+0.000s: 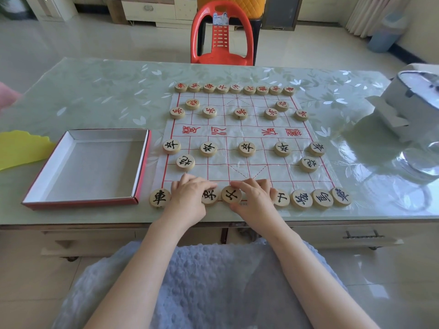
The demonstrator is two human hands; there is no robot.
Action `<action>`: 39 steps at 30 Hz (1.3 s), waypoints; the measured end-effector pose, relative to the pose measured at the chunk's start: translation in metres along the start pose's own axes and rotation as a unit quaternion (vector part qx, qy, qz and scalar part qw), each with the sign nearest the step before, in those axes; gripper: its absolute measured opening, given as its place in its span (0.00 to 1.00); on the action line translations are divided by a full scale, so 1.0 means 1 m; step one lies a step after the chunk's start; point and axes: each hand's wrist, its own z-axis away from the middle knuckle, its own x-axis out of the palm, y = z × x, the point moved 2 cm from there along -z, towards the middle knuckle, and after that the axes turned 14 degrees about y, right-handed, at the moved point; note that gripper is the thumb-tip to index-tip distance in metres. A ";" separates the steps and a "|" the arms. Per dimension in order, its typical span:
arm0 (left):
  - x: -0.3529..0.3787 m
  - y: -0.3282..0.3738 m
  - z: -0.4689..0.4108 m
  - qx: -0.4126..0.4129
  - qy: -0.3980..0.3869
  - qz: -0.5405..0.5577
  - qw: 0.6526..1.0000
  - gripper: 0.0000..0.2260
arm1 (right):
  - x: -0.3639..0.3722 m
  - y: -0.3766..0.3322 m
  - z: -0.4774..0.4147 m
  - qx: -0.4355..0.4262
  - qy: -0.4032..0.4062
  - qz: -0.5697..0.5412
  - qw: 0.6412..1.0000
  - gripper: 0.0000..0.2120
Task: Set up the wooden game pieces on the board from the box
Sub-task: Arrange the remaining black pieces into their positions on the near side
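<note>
Seen from the head camera, a paper board [240, 136] printed with a red grid is spread on a glass-covered tabletop [107, 96], with an open red-edged box [88, 167] laid just beside its left edge, the white bottom showing. Round wooden discs are set out on both halves: a far row with red characters [235, 88] is lined along the far edge, with seven more red-lettered discs in front of it, while black-lettered discs are placed on the near half. A near row with black characters [301, 199] is ranged along the edge closest to the person. Within that row, one disc [231, 195] is pinched by the right hand [254, 200], forefinger on its far rim and thumb on its near rim. The neighbouring disc [210, 197] is touched at its far edge by the left hand [187, 198], whose fingers are held together and curved downward; whether they are clamped on anything cannot be told. A red plastic chair [222, 36] is stood beyond the tabletop, and a yellow object [21, 148] is seen at the left edge.
</note>
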 end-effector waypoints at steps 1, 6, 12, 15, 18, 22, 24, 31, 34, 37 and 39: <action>-0.002 0.001 0.001 -0.001 -0.007 0.012 1.000 0.29 | 0.000 0.000 0.001 -0.006 -0.002 0.002 1.000 0.24; -0.001 -0.004 0.000 -0.032 0.016 0.000 0.999 0.27 | -0.001 0.000 0.001 -0.009 0.022 -0.028 0.999 0.30; 0.003 -0.012 -0.001 -0.055 0.061 -0.080 0.993 0.34 | -0.003 -0.003 0.000 0.007 0.032 -0.028 0.999 0.35; 0.002 -0.010 -0.001 -0.055 0.067 -0.050 0.995 0.26 | -0.003 -0.001 -0.001 0.016 0.023 -0.020 0.999 0.31; 0.000 -0.009 0.000 -0.057 0.069 -0.021 0.996 0.19 | -0.001 -0.001 -0.003 0.011 0.016 -0.006 1.000 0.24; -0.001 -0.010 0.002 -0.044 0.024 0.004 0.999 0.20 | 0.001 -0.002 -0.002 0.000 0.004 -0.014 1.000 0.22; -0.001 -0.010 0.002 -0.040 0.009 0.010 0.999 0.24 | 0.001 -0.002 0.000 -0.009 0.002 -0.015 1.000 0.23; -0.003 -0.012 0.001 -0.048 0.039 -0.034 0.998 0.28 | 0.000 -0.001 -0.002 -0.004 0.002 -0.009 1.000 0.28; -0.003 -0.011 0.002 -0.048 0.031 -0.033 0.998 0.23 | 0.001 -0.003 -0.002 -0.016 -0.003 0.002 1.000 0.26; -0.003 -0.011 0.002 -0.045 0.026 -0.027 0.998 0.22 | 0.000 -0.003 -0.001 -0.020 -0.006 0.001 1.000 0.25; -0.002 -0.011 0.002 -0.045 0.025 -0.020 0.998 0.22 | 0.000 -0.003 0.000 -0.026 -0.009 0.002 1.000 0.24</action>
